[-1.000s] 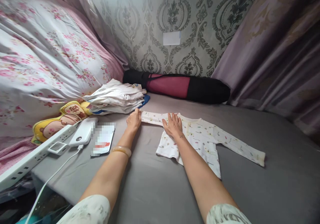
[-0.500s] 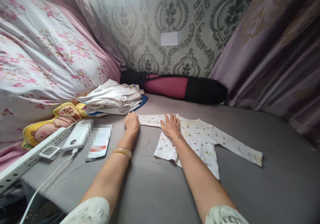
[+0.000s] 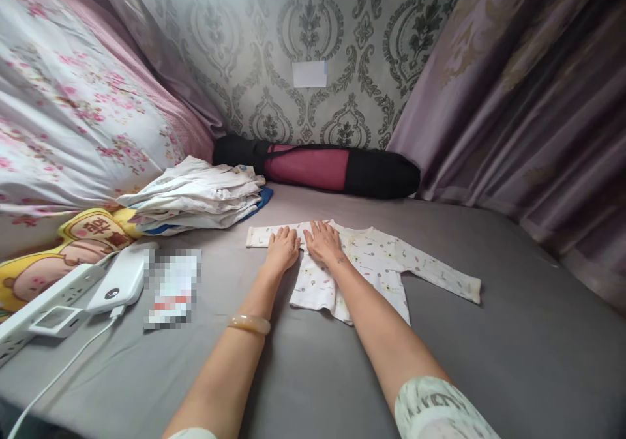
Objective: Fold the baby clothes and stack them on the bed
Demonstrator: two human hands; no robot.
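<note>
A small white long-sleeved baby shirt (image 3: 368, 263) with a tiny coloured print lies spread on the grey sheet, both sleeves stretched out sideways. My left hand (image 3: 283, 250), palm down with fingers extended, rests on the shirt's left sleeve, between the cuff and the shoulder. Just beside it, my right hand (image 3: 323, 240) lies flat on the shoulder at the top of that sleeve, fingers a little spread. The right sleeve slants towards the right and nothing touches it. Part of the shirt's body is hidden under my right forearm.
A folded pile of white clothes (image 3: 195, 194) sits at the back left. Behind it lies a long black and maroon bag (image 3: 308, 168). On the left are a power bank (image 3: 122, 279), a power strip (image 3: 73, 289), a charging cable (image 3: 73, 361), a blurred-out flat item (image 3: 176, 289) and a yellow cushion (image 3: 53, 266).
My left hand has let go of the left cuff and moved right along the sleeve, its fingers now flat. My right hand stays on the shoulder. The whole view has shifted slightly.
</note>
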